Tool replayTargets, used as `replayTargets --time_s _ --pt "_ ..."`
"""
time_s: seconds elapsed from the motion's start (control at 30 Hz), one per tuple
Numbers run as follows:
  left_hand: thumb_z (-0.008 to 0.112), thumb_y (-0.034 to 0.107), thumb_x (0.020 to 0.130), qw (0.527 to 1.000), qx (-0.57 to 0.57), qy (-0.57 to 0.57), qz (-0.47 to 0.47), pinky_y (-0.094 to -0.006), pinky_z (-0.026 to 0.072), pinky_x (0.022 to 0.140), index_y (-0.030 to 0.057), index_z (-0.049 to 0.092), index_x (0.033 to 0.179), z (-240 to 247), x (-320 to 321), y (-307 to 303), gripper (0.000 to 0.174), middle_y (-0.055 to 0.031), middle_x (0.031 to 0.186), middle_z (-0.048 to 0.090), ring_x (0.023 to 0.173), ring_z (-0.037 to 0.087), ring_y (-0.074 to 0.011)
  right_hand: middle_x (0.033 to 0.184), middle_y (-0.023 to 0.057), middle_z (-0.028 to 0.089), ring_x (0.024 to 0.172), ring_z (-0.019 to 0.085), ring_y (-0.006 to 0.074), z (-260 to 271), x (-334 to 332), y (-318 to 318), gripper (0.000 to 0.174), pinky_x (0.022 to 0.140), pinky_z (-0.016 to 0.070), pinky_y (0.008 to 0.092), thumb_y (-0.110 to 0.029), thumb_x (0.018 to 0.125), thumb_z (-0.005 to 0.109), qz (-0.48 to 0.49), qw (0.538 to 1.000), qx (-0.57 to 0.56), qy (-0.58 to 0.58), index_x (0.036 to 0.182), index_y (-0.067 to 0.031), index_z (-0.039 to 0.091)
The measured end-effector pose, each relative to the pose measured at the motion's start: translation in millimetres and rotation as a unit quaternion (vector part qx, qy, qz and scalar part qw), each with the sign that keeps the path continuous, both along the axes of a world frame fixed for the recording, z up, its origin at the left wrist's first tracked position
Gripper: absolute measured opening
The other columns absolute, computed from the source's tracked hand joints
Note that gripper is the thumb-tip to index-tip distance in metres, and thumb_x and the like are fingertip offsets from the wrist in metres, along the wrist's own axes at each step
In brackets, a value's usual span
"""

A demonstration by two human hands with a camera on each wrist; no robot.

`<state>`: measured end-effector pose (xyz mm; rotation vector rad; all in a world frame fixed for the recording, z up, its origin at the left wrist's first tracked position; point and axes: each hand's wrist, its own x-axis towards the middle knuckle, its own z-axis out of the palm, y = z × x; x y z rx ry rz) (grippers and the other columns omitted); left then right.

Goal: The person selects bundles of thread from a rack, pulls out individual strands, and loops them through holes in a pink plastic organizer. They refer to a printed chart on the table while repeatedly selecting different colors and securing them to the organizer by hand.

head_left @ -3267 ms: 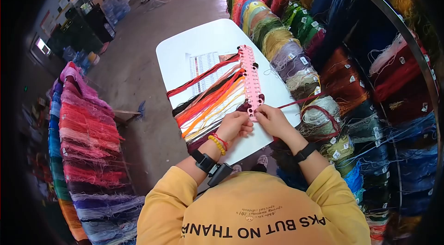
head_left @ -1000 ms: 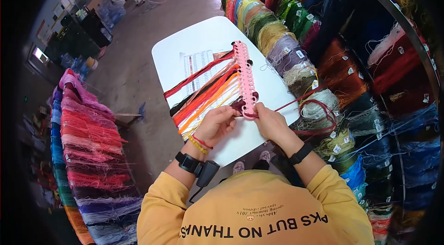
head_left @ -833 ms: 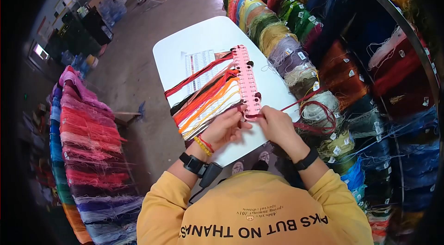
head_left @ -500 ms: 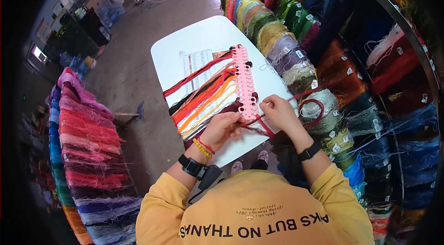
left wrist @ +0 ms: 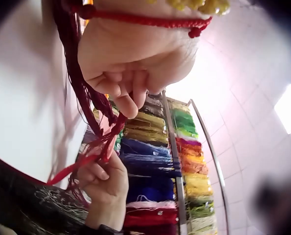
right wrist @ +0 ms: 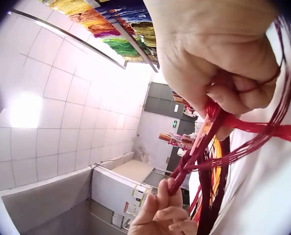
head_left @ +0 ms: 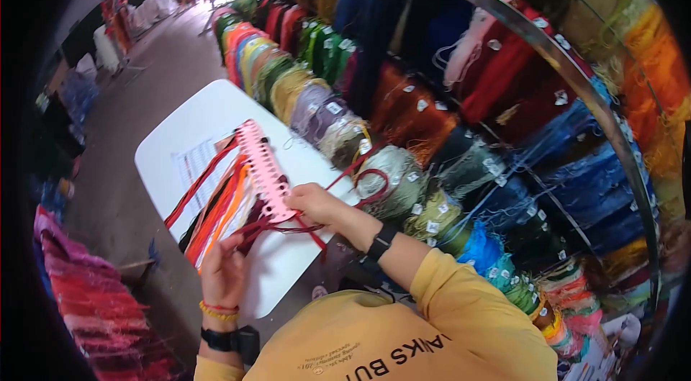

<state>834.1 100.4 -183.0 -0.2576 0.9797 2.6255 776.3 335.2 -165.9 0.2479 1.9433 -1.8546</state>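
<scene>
A pink strip punched with holes (head_left: 260, 172) lies over a white board (head_left: 263, 291). Red, black, orange, yellow and white thread bundles hang from its left side. My right hand (head_left: 317, 205) grips the strip's near end, fingers curled; dark red thread runs out from under them in the right wrist view. Left of the strip's near end, my left hand (head_left: 224, 269) pinches the dark red thread (right wrist: 184, 166) between thumb and fingers. That thread stretches between both hands and looks looped or twisted near the strip. A brighter red strand (right wrist: 267, 128) trails past my right hand.
A printed chart (head_left: 188, 172) lies on the board under the threads. Racks of tagged yarn skeins (head_left: 403, 183) line the right side, with a curved metal rail (head_left: 533, 43) above. Another rack of red and pink skeins (head_left: 93, 295) stands at the left.
The head view has swung to the right. My left hand has drawn away from the strip, pulling dark red thread leftward. My right hand has come back onto the strip's near end.
</scene>
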Motion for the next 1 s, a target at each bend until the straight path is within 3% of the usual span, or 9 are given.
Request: replayTargets --time_s 0.13,0.33,0.47,0.63,0.73,0.8,0.9,0.93,1.0 --pt "0.043 0.032 0.093 0.997 0.061 -0.052 -0.007 -0.0214 0.032 0.044 0.0125 0.056 0.073 -2.4 -0.4 -25.6 0.031 -0.0014 0.064 0.059 0.039 0.034 -0.0076 0.056 -0.0015 0.044 0.041 0.039 0.0072 3.7 1.8 -1.1 0.022 0.037 0.0288 0.0247 -0.02 0.084 0.057 0.046 0.997 0.029 0.048 0.069 -0.0045 0.051" --pt "0.047 0.027 0.091 0.996 0.023 -0.046 0.07 -0.0195 0.0169 0.032 0.017 0.033 0.059 -16.4 6.4 -90.7 0.037 0.006 0.05 0.029 0.035 0.021 -0.0052 0.059 0.0007 0.049 0.046 0.049 0.0092 16.7 4.8 -3.1 0.023 0.042 0.0409 0.0251 -0.02 0.084 0.056 0.021 0.999 0.02 0.03 0.069 -0.0043 0.05" --pt "0.048 0.029 0.091 0.971 -0.213 -0.021 0.111 -0.0184 0.0172 0.033 0.0148 0.034 0.06 4.6 26.1 -109.8 0.037 0.0055 0.05 0.033 0.036 0.024 -0.0039 0.06 0.0025 0.051 0.048 0.052 0.011 14.9 10.0 -7.5 0.023 0.047 0.0454 0.0269 -0.018 0.084 0.055 0.057 0.991 0.054 0.106 0.068 -0.0025 0.049" --pt "0.047 0.028 0.092 0.86 -0.481 0.047 0.162 -0.0167 0.0241 0.037 0.0123 0.04 0.064 -12.6 28.9 -133.1 0.032 0.0048 0.051 0.033 0.038 0.028 -0.0041 0.06 0.0011 0.048 0.049 0.051 0.0111 27.7 17.7 -22.9 0.026 0.045 0.0424 0.0263 -0.021 0.085 0.055 0.094 0.982 0.105 0.128 0.068 -0.0024 0.048" --pt "0.042 0.025 0.094 0.92 -0.132 -0.01 0.368 -0.0171 0.0264 0.04 0.0105 0.041 0.068 4.4 23.6 -103.4 0.03 0.0034 0.051 0.032 0.04 0.03 -0.0051 0.059 0.0005 0.047 0.048 0.049 0.0101 24.7 18.1 -27.8 0.025 0.045 0.0418 0.0257 -0.021 0.085 0.054 0.067 0.991 0.05 0.108 0.068 -0.0028 0.048" --pt "0.038 0.023 0.096 0.949 0.049 -0.002 0.313 -0.0188 0.0255 0.041 0.01 0.041 0.07 27.6 29.0 -99.6 0.028 0.0021 0.051 0.031 0.042 0.029 -0.0047 0.059 -0.0002 0.046 0.048 0.047 0.0092 19.0 18.7 -30.3 0.025 0.044 0.0413 0.0245 -0.02 0.086 0.054 0.06 0.993 0.018 0.097 0.068 -0.0035 0.048" --pt "0.038 0.023 0.096 0.978 0.097 0.07 0.171 -0.0197 0.0235 0.039 0.0119 0.041 0.068 23.2 32.4 -115.2 0.03 0.0024 0.051 0.03 0.042 0.025 -0.0037 0.059 -0.0002 0.046 0.048 0.048 0.0091 17.2 18.8 -29.1 0.025 0.044 0.0412 0.0239 -0.02 0.086 0.054 0.053 0.995 0.002 0.089 0.068 -0.0039 0.048" --pt "0.039 0.023 0.095 0.973 -0.091 0.096 0.191 -0.0199 0.0229 0.04 0.0119 0.039 0.067 21.0 31.1 -118.7 0.03 0.003 0.052 0.028 0.044 0.024 -0.0031 0.06 -0.0001 0.047 0.048 0.048 0.0092 18.0 19.0 -26.3 0.025 0.044 0.0412 0.0238 -0.02 0.086 0.054 0.052 0.994 0.003 0.094 0.068 -0.0039 0.048" --pt "0.041 0.021 0.095 0.856 -0.454 0.137 0.204 -0.0202 0.0217 0.042 0.012 0.036 0.065 15.7 25.9 -124.2 0.032 0.0043 0.055 0.026 0.047 0.023 -0.0021 0.06 0.0 0.047 0.048 0.049 0.0095 27.3 22.3 -22.0 0.024 0.044 0.0412 0.0238 -0.019 0.086 0.054 0.049 0.995 0.007 0.087 0.068 -0.0039 0.048"
